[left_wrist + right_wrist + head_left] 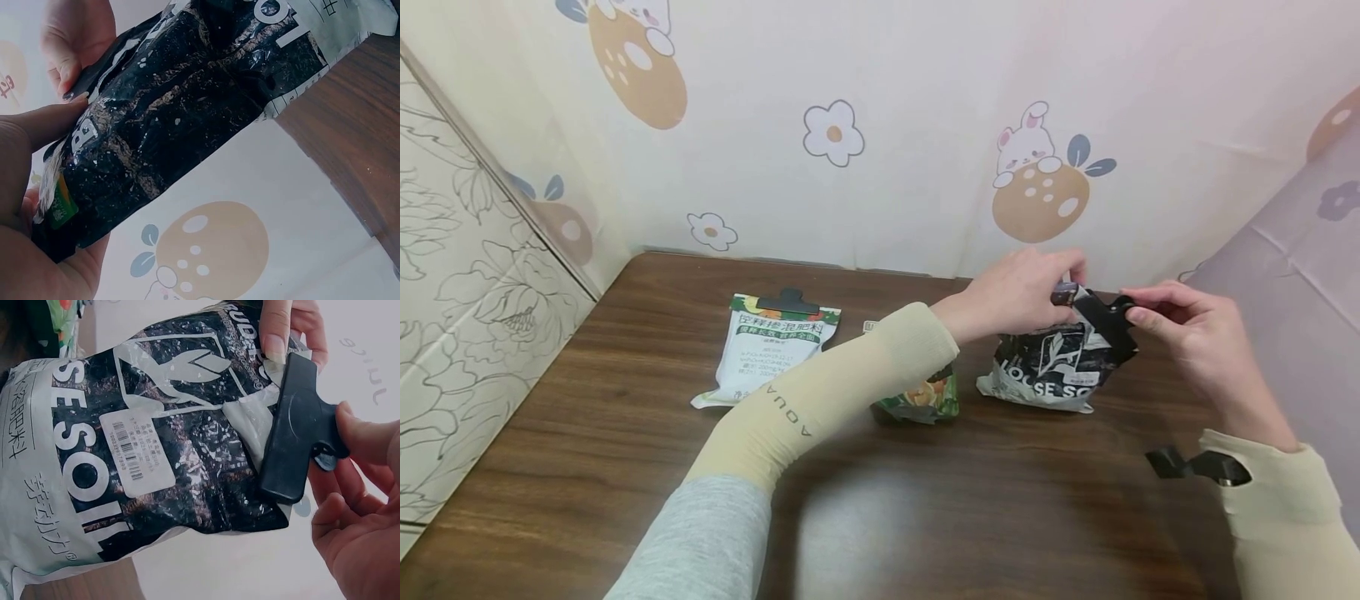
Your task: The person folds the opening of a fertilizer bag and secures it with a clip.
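A black-and-white bag [1045, 367] printed "LOOSE SO…" stands upright at the right of the table, its top edge folded. My left hand [1022, 292] pinches the left part of that top edge between thumb and fingers. With thumb and fingers, my right hand [1195, 333] holds the handle of a wide black clip [290, 431]. In the right wrist view the clip's long bar lies across the bag's top edge, beside the left fingertips. Whether it grips the bag cannot be told. The left wrist view shows the bag's speckled dark back.
A white packet [767, 350] with a black clip [788, 302] on its top stands at the left. Between the bags, a green-and-orange packet [917, 404] is partly hidden by my left forearm. A patterned wall covering [917, 192] rises behind the table.
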`<state>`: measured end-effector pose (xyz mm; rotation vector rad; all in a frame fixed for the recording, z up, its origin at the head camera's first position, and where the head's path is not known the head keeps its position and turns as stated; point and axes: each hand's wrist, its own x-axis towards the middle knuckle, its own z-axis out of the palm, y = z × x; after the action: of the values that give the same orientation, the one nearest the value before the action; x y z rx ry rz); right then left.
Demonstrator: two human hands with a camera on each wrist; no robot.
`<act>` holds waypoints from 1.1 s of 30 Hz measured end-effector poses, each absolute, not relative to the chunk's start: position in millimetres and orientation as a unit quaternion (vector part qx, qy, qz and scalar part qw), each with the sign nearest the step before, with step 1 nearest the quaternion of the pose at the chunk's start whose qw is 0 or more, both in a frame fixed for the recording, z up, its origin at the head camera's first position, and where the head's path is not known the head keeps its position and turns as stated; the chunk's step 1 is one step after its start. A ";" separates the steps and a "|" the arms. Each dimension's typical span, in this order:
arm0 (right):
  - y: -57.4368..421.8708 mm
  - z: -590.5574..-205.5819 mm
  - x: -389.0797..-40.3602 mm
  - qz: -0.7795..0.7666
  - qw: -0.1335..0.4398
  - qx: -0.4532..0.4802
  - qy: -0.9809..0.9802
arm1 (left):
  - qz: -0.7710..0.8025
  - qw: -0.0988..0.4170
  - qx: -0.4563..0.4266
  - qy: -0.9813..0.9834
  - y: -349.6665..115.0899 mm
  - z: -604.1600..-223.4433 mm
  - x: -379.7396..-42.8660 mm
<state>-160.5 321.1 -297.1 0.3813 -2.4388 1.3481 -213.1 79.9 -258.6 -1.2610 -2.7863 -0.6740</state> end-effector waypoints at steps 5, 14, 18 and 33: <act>324.5 -300.1 -161.1 0.503 0.138 0.147 -0.840 | -0.211 0.004 -0.401 -0.892 80.8 -258.0 -212.8; 328.4 -307.3 -161.0 0.610 0.089 0.181 -0.766 | -0.211 0.004 -0.408 -0.888 78.3 -256.1 -214.0; 333.6 -314.6 -160.5 0.538 0.068 0.164 -0.824 | -0.226 -0.001 -0.407 -0.885 74.9 -256.5 -215.9; 332.9 -332.6 -162.3 0.463 0.071 0.131 -0.874 | -0.377 -0.047 -0.370 -0.848 39.8 -278.1 -225.5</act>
<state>-162.3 332.9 -332.6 0.3941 -2.6285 1.3918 -225.5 39.8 -278.1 -1.1980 -2.7456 -1.2220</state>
